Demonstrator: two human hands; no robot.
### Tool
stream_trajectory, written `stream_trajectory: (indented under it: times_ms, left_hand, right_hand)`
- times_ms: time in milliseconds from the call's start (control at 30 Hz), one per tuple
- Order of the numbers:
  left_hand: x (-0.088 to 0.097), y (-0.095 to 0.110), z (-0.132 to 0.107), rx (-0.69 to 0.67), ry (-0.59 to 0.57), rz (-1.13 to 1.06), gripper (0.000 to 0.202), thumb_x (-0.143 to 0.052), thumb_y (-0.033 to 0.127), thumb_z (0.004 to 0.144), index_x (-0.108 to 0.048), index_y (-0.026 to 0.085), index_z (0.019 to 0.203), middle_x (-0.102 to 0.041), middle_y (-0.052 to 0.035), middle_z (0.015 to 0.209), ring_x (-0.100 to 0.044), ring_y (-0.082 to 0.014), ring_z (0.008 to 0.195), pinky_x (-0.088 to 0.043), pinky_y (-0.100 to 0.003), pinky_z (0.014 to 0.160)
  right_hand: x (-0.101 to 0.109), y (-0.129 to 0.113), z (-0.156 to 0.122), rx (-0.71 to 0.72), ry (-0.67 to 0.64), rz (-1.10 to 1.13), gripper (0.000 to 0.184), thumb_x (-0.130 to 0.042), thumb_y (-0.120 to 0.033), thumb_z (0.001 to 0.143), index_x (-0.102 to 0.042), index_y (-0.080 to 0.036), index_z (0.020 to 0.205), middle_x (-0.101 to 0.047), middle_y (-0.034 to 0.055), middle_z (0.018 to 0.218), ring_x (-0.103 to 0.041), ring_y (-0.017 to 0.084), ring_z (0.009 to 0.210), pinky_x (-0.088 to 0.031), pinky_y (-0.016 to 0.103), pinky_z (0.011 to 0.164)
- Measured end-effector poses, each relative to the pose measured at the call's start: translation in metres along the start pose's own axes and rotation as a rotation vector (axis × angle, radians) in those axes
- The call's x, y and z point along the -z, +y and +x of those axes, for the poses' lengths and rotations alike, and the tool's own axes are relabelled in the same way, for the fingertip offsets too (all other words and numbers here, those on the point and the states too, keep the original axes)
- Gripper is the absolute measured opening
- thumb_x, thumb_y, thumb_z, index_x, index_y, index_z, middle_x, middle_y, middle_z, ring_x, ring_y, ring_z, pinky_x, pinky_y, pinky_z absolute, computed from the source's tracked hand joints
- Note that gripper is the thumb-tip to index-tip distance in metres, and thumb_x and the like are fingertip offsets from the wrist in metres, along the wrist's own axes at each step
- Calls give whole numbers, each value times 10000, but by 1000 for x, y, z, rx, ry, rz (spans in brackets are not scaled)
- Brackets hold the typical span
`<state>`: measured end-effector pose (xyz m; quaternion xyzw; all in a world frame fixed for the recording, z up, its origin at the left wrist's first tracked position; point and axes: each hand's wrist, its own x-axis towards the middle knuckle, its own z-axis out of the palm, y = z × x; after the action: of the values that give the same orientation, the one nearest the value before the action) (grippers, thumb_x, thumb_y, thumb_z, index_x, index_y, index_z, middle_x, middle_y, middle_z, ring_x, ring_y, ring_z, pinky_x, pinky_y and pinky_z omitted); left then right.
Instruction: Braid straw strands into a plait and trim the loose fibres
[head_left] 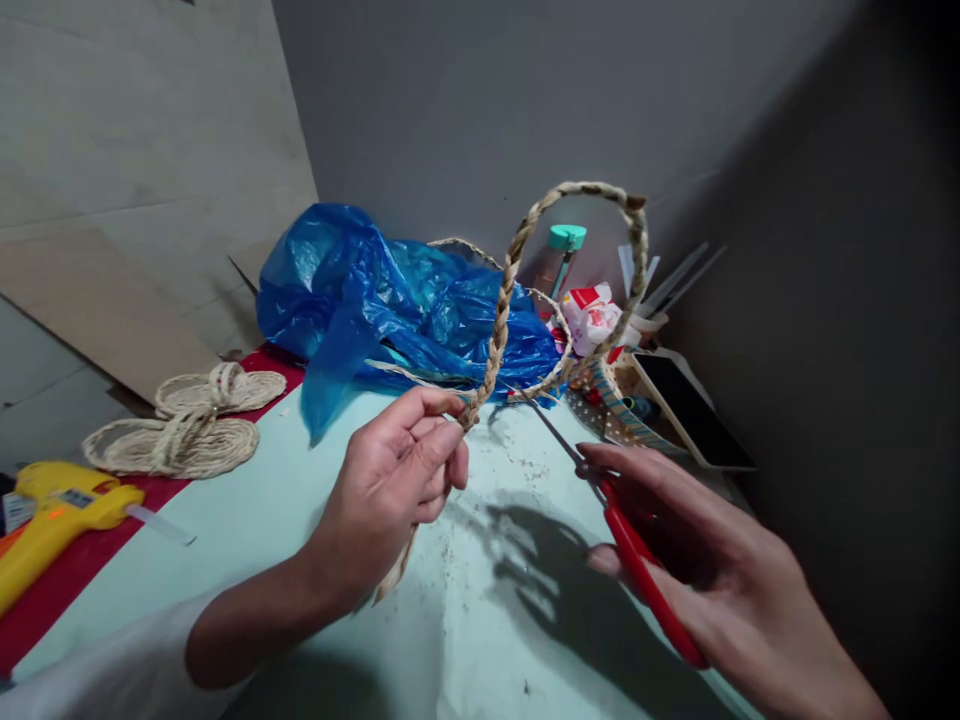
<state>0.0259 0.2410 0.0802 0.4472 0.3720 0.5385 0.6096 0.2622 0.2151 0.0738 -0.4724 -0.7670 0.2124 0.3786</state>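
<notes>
- My left hand point(409, 460) pinches the braided straw cord point(499, 335) with thumb and fingers.
- The cord loops up over the pale green table point(300, 500).
- My right hand point(750, 570) holds the red-handled scissors point(616, 520); I can't tell if they touch the cord.
- A blue plastic bag point(427, 300) lies behind.

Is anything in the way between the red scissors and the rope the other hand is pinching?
Nothing that shows. The left hand pinches the braided rope; between there and the red scissors in the right hand is only open space above the pale table.
</notes>
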Motion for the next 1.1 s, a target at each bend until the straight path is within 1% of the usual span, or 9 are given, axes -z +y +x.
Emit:
stream_trajectory:
  times_ms: [100,167,400,467,600,700,800,967,1100]
  left_hand:
    - [-1,2,-2,32,-10,-6,85,-616,250,925,-614,166,934,-563,28,603,-232,-11,437,-178,-116,396]
    - [0,3,-4,70,-27,-20,76,-608,234,920,-605,158,926,-573,23,592,-220,-5,426,-172,-113,392]
    - [2,4,0,198,-133,-165,64,-548,208,929,-561,165,975,-622,-2,593,-168,-9,411,-197,-93,367]
    - [2,3,1,234,-153,-202,43,-540,202,935,-555,174,964,-612,10,595,-154,-7,412,-205,-86,366]
    - [0,1,2,270,-158,-215,41,-562,234,948,-554,194,955,-567,50,586,-123,0,410,-189,-83,366]
    - [0,1,2,267,-165,-195,79,-585,262,944,-563,202,989,-564,56,573,-123,-3,409,-178,-89,369]
    - [0,0,1,273,-184,-173,125,-589,276,943,-565,204,1042,-592,40,578,-133,-9,410,-160,-100,373]
    - [-2,-3,-2,265,-191,-86,143,-574,276,957,-570,166,1048,-678,-25,631,-309,-8,425,-225,-118,448]
    - [-4,-7,-4,309,-287,-101,128,-604,270,933,-559,163,987,-721,-65,693,-501,-58,508,-322,-145,502]
  right_hand:
    - [-4,-4,-3,146,22,-163,446,-700,-268,878,-558,-278,1301,-602,75,1159,-653,89,732,-570,123,599]
    - [-8,-8,-5,211,41,-274,456,-660,-207,888,-533,-237,1325,-580,90,1148,-633,80,693,-541,111,529]
    - [-15,-10,-13,375,110,-585,425,-550,-187,926,-503,-195,1349,-586,108,1143,-669,148,845,-568,200,632]
    - [-14,-9,-13,346,114,-562,462,-576,-198,911,-490,-201,1364,-580,112,1163,-663,159,846,-566,223,637]
    - [-11,-9,-11,194,102,-413,492,-636,-268,877,-482,-220,1341,-559,127,1157,-628,183,811,-533,253,565]
    - [-9,-8,-7,104,134,-291,381,-652,-322,888,-515,-254,1237,-571,113,1108,-600,171,732,-492,256,509]
    - [-8,-4,-4,18,190,-180,253,-652,-322,899,-551,-262,1123,-599,76,1023,-602,169,727,-509,261,554]
    - [-14,-1,-2,-11,198,-77,145,-625,-233,909,-554,-256,1033,-598,19,932,-584,125,682,-500,225,559]
    - [-19,-4,-1,21,159,-81,158,-596,-167,909,-556,-250,1038,-589,1,904,-548,99,646,-477,209,560]
